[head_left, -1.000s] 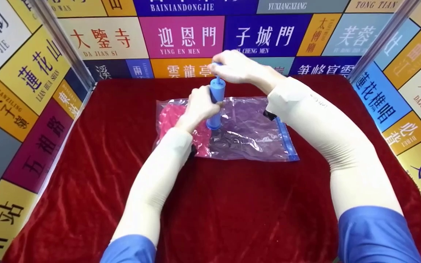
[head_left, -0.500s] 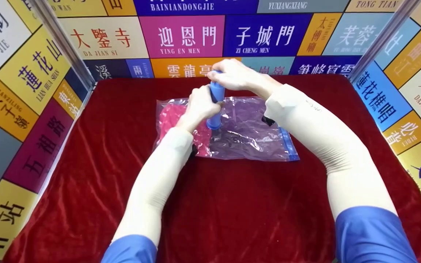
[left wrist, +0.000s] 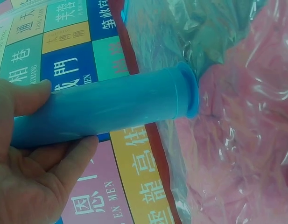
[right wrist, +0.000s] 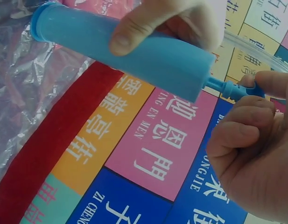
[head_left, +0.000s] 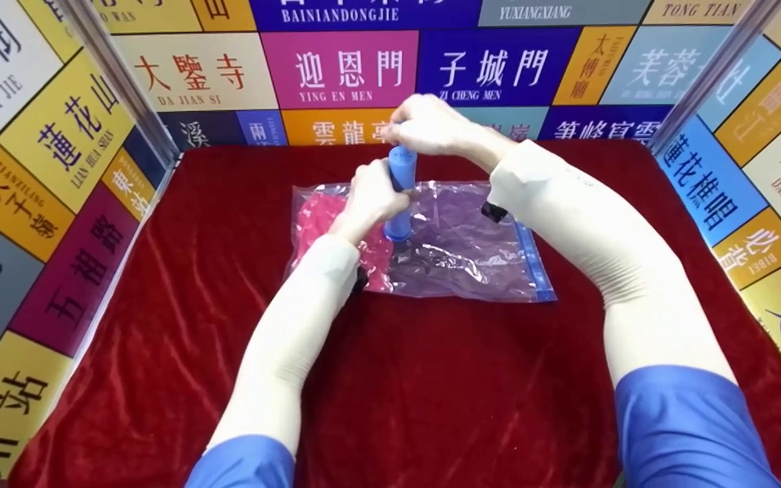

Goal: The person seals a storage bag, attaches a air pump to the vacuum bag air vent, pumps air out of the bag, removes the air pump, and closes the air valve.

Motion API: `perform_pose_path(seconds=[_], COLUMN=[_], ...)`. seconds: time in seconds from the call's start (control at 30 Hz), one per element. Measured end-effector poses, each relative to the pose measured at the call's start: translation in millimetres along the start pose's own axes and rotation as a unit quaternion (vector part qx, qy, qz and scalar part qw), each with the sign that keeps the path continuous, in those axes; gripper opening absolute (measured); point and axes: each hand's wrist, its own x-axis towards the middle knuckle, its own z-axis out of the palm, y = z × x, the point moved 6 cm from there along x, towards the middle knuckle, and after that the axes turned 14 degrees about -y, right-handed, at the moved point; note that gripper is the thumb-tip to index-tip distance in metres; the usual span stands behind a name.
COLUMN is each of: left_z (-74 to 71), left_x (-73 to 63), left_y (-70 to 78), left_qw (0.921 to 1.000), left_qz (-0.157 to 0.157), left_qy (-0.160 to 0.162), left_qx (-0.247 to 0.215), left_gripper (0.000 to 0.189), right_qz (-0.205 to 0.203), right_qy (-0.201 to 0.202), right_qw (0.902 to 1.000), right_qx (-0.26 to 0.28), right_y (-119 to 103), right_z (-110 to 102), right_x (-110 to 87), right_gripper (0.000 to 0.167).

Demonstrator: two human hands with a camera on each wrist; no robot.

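Note:
A blue hand pump (head_left: 401, 224) stands upright on a clear vacuum storage bag (head_left: 472, 261), its flared base against the plastic. Pink cloth (head_left: 316, 217) lies inside the bag's left part. My left hand (head_left: 375, 194) grips the pump's barrel, fingers and thumb wrapped round it, as the left wrist view also shows. Above it, my right hand (head_left: 426, 125) holds the pump's handle (right wrist: 249, 90) with curled fingers. A short length of the plunger rod (right wrist: 221, 85) shows between barrel and handle in the right wrist view. Where the base meets the bag is partly hidden.
Dark red velvet cloth (head_left: 431, 379) covers the table under the bag. A blue zip strip (head_left: 533, 261) runs along the bag's right edge. Printed panels (head_left: 339, 68) with lettering stand at the back and sides, with metal posts (head_left: 706, 81) at the corners.
My right hand went down with the handle close to the barrel, then rose again, drawing the rod partly out. The left hand and the bag have stayed in place.

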Motion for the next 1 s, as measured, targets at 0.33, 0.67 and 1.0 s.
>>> perform_pose_path(seconds=[0.33, 0.67, 1.0], left_z=[-2.0, 0.8, 0.7], left_x=[-0.4, 1.9, 3.1], left_y=[0.3, -3.1, -5.2], left_qw=[0.9999, 0.9997, 0.9996], left_qz=[0.007, 0.022, 0.023], left_qy=[-0.004, -0.003, 0.003], left_qx=[0.015, 0.011, 0.012], left_gripper=[0.036, 0.037, 0.040], right_qz=[-0.018, -0.025, -0.038], right_qy=[0.025, 0.046, 0.088], right_qw=[0.9983, 0.9966, 0.9893], right_qx=[0.049, 0.064, 0.110], right_y=[7.6, 14.3, 22.7], right_z=[0.3, 11.4, 29.5], right_x=[-4.1, -2.3, 4.2], right_gripper=[0.037, 0.039, 0.040])
